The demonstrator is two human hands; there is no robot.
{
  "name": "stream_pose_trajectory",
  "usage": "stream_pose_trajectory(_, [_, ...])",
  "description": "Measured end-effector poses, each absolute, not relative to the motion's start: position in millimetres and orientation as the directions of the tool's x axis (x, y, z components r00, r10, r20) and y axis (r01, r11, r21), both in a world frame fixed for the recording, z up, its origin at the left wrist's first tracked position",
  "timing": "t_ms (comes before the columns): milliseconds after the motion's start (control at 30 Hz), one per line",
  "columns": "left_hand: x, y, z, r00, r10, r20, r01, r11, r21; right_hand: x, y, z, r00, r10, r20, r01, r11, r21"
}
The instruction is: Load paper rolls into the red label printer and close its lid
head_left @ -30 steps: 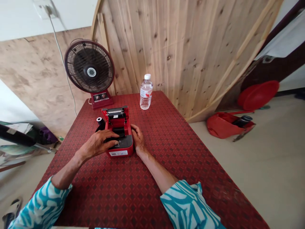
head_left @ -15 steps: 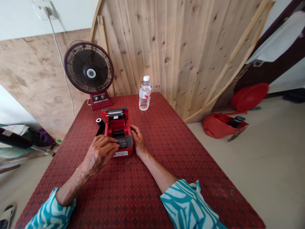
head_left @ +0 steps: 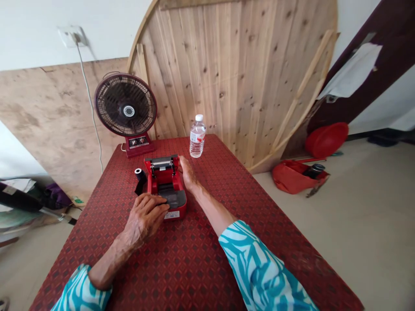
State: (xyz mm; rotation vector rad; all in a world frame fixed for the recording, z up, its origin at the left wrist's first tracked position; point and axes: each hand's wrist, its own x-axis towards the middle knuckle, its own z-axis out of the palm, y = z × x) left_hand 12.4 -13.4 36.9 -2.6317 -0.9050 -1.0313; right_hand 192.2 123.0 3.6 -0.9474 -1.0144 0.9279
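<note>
A small red printer (head_left: 184, 211) stands on the table with its lid (head_left: 162, 166) tilted up, showing a roller and a metal bar. My left hand (head_left: 147, 212) is at its front left, fingertips pressed together on a dark, glossy ribbon film (head_left: 175, 198) lying over the grey front part. At the right side, my right hand (head_left: 188, 173) grips the raised lid's edge; some of its fingers are hidden behind the lid. Just left of the printer is a black ribbon roll (head_left: 139, 173) with a white core, a loose black strip hanging from it.
Behind the printer stand a dark red fan (head_left: 128, 110) and a water bottle (head_left: 197, 137). A patterned red cloth covers the table (head_left: 194, 259). A round wooden panel (head_left: 233, 77) leans at the back. On the floor to the right lie a red bag (head_left: 288, 177) and a red basin (head_left: 327, 139).
My right hand has moved up from the printer's side to the raised lid's edge. My left hand stays at the front film. The whole view has shifted slightly.
</note>
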Motion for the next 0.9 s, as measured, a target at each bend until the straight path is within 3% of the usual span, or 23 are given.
stream_pose_trajectory(167, [11.9,-15.0,36.2,0.576,0.486,0.657,0.575,-0.812,0.097,199.7,87.9,-2.9,0.195,0.932,0.307,-0.121,0.334,-0.935])
stream_pose_trajectory(267, [7.7,-13.7,35.5,0.570,0.508,0.646,0.560,-0.815,0.147,199.6,69.7,-10.2,0.194,0.946,0.261,-0.175,0.295,-0.939])
stream_pose_trajectory(433, [-8.0,-0.6,31.8,0.375,0.656,0.656,0.695,-0.666,0.269,194.8,64.6,-14.8,0.194,0.962,0.192,-0.239,0.236,-0.942])
stream_pose_trajectory(600, [-17.4,8.0,25.1,0.408,0.655,0.636,0.743,-0.643,0.186,194.4,64.2,-13.9,0.151,0.982,0.112,-0.293,0.152,-0.944])
stream_pose_trajectory(767, [-19.1,6.2,21.5,0.442,0.630,0.639,0.733,-0.664,0.148,196.4,64.5,-17.7,0.172,0.967,0.188,-0.217,0.223,-0.950])
stream_pose_trajectory(900, [-20.1,4.8,17.9,0.382,0.680,0.626,0.699,-0.656,0.285,195.5,66.2,-26.2,0.171,0.961,0.216,-0.204,0.249,-0.947])
